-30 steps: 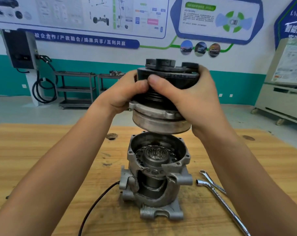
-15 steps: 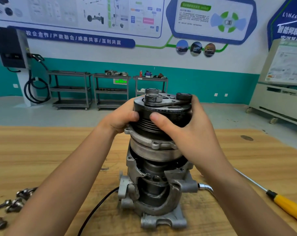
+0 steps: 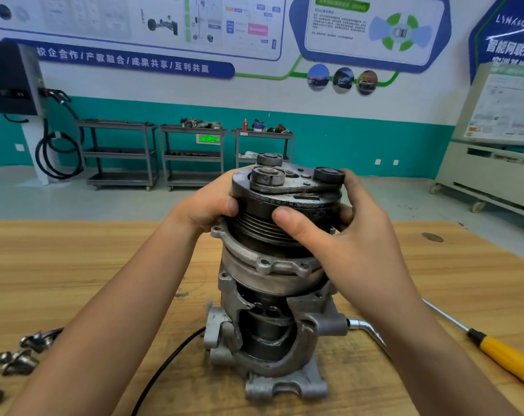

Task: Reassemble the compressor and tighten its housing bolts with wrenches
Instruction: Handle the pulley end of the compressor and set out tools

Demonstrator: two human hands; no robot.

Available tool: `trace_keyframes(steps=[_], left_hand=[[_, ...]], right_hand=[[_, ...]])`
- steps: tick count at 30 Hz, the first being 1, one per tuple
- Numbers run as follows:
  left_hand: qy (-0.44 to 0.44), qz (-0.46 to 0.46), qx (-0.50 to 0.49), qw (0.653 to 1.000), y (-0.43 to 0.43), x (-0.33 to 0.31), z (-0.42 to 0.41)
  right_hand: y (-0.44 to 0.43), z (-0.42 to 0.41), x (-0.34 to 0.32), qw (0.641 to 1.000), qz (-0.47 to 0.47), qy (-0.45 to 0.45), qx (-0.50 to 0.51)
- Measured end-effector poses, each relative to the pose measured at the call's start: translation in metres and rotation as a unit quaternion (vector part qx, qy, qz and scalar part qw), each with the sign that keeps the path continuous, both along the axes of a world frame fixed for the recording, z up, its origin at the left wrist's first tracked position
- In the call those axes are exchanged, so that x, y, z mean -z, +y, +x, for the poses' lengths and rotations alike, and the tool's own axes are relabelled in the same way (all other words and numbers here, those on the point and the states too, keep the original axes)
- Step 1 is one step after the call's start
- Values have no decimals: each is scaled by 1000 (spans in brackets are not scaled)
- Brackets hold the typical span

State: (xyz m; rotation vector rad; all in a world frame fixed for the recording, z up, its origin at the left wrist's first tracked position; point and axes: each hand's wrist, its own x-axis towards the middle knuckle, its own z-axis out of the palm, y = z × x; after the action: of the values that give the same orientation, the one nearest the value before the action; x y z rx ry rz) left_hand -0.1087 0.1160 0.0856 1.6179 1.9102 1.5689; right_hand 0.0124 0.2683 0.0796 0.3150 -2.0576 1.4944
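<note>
Dark, grooved metal pulley head [image 3: 284, 202] sat atop the grey cast-metal compressor housing [image 3: 314, 322] on the light wooden table [image 3: 74, 265].
The left hand [image 3: 205, 205] gripped its left rim with curled fingers; the right hand [image 3: 356, 244] clasped its right side, thumb on the near grooves.

Two hands — left hand [image 3: 205, 205] and right hand [image 3: 355, 238] — one compressor [image 3: 310, 331], one wrench [image 3: 363, 326], one yellow-handled screwdriver [image 3: 496, 351], one black cable [image 3: 164, 364], three shelf carts [image 3: 119, 151] across mid-frame, and loose bolts [image 3: 23, 357] at lower left, too bunched to count.
</note>
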Motion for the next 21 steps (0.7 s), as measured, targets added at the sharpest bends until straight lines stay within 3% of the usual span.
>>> trace_keyframes(steps=[5, 11, 15, 21], left_hand=[[-4, -29, 19, 999, 7, 8, 7], [4, -6, 26, 1000, -12, 40, -24], [-24, -38, 60, 997, -16, 35, -29], [-6, -6, 62, 998, -13, 20, -14]], right_hand=[[5, 0, 1, 1000, -7, -1, -8], [3, -2, 5, 999, 51, -3, -13], [3, 2, 8, 998, 67, 7, 11], [14, -3, 12, 998, 52, -1, 43]])
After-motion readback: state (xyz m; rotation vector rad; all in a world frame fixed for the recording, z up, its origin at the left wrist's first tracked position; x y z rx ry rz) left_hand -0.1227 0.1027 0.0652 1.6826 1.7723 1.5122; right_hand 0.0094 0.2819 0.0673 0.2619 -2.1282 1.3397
